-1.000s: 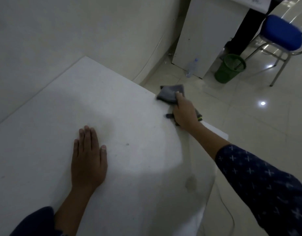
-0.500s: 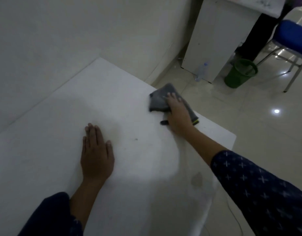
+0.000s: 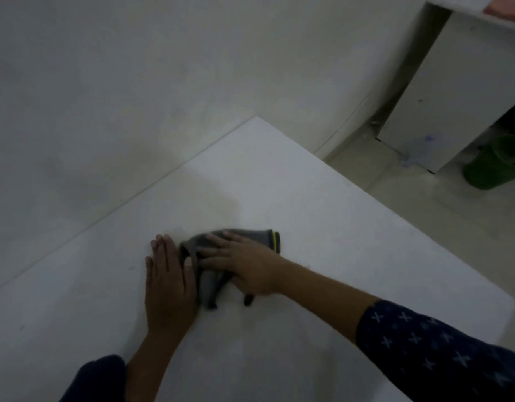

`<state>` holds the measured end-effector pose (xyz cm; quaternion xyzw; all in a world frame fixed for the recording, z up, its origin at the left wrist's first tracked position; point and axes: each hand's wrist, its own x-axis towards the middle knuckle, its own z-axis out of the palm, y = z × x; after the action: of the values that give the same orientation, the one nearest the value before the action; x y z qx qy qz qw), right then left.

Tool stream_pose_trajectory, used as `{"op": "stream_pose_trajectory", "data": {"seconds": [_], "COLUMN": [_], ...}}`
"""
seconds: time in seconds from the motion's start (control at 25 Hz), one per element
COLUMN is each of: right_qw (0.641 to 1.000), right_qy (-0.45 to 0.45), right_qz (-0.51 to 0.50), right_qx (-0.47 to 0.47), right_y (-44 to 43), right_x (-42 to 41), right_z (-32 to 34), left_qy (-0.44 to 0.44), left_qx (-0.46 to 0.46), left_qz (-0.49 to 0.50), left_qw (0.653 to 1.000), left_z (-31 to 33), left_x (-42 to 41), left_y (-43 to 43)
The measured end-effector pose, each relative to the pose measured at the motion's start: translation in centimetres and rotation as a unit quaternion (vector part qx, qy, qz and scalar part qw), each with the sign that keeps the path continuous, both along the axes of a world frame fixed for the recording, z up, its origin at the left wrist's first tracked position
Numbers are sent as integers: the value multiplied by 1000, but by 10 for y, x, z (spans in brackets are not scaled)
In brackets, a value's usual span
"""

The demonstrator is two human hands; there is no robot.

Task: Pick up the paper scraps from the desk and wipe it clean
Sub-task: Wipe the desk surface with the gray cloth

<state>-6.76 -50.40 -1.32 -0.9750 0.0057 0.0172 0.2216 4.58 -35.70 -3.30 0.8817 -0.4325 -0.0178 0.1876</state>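
Grey cloth (image 3: 208, 285) is what matters here, and from my seat it reads as soft, thin and light: it lies bunched and creased on the white desk (image 3: 323, 227), near the middle of the top, with a yellow-green hem (image 3: 276, 242) showing at its far right end. The right hand (image 3: 244, 265) lies on top of it with fingers spread and straight, pressing it down rather than clutching it. The left hand (image 3: 167, 285) rests flat on the desk just to the cloth's left, fingers straight and holding nothing, its thumb edge touching the folds. I judge that a rag this limp will ride up and fold over itself if it is pushed from one corner, so I would keep a broad palm over its middle and let the fingers pin the leading edge. To lift it, a pinch at the thicker hemmed end should hold best. The desktop looks smooth, so the cloth ought to slide easily under light pressure. I can see no paper scraps on the part of the desk in view, so I take wiping to be the step in hand. A green bin (image 3: 494, 163) stands on the floor well off to the right.
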Motion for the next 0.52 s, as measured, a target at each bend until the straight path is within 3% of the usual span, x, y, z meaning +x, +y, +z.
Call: {"op": "stream_pose_trajectory", "data": {"seconds": [0.12, 0.2, 0.36, 0.4, 0.44, 0.48, 0.52], "right_qw": [994, 965, 814, 775, 757, 768, 816], "right_qy": [-33, -60, -49, -44, -53, -72, -95], "right_qz": [-105, -254, -579, -631, -651, -635, -567], "right_qx": [6, 21, -7, -2, 10, 31, 60], "right_y": [-47, -88, -177, -187, -184, -170, -147], "right_x": [48, 58, 15, 5, 2, 9, 23], "right_z": [2, 2, 2, 1, 4, 6, 7], "left_qy": [-8, -23, -43, -42, -43, -45, -48], "left_qx": [-7, 1, 7, 6, 7, 7, 5], "left_qz": [-1, -11, -3, 2, 5, 4, 2], "left_qw": [1000, 1000, 999, 999, 999, 999, 999], "left_z": [1, 0, 0, 0, 0, 0, 1], "left_x": [-3, -2, -3, -3, -3, -3, -4], "left_y": [-2, -1, -2, -3, -3, -2, -2]}}
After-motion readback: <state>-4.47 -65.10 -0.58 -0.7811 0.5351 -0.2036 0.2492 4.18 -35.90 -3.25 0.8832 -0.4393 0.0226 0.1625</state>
